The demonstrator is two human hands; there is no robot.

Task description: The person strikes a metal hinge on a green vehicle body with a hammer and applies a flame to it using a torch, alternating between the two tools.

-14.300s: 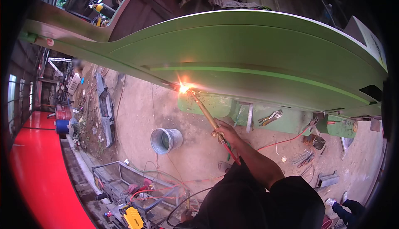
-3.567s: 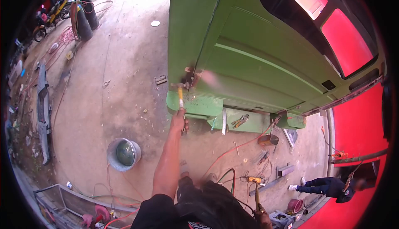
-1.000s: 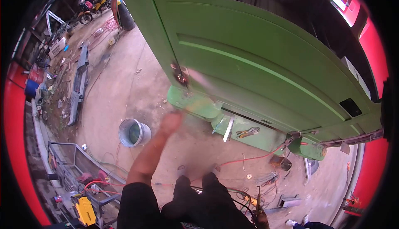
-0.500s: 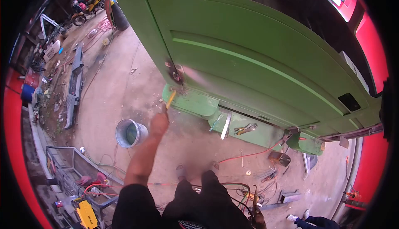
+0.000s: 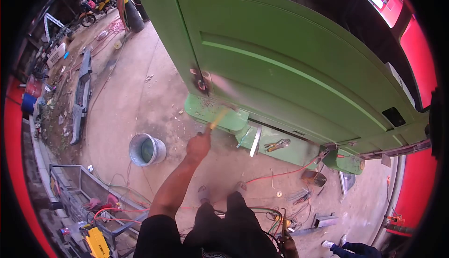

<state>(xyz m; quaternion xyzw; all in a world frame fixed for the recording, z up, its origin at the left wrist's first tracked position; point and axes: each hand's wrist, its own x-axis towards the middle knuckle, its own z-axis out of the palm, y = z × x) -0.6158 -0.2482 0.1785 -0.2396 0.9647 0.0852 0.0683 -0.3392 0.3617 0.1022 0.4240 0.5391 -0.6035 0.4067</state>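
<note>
My left hand (image 5: 199, 146) is closed around the yellow handle of a hammer (image 5: 218, 118). The hammer's head is smeared by motion over the green step (image 5: 199, 107) below the green vehicle panel (image 5: 280, 66). At the bottom, my right hand (image 5: 289, 247) wraps round a gas torch (image 5: 283, 223) with its tip pointing up and hoses trailing near it; part of this hand is cut off by the frame. A scorched, broken spot (image 5: 202, 84) shows at the panel's lower corner. Locking pliers (image 5: 278, 145) and a pale flat strip (image 5: 255, 141) lie on the lower green ledge.
A bucket (image 5: 147, 149) stands on the floor to the left. Hoses (image 5: 266, 211) run around my feet. A metal frame (image 5: 79, 188) and a yellow DeWalt case (image 5: 97, 242) are at lower left. Another person's legs (image 5: 355, 248) show at lower right.
My left hand has swung the hammer to the right along the green step, away from the scorched corner. The torch in my right hand shows more fully now. The view has shifted slightly.
</note>
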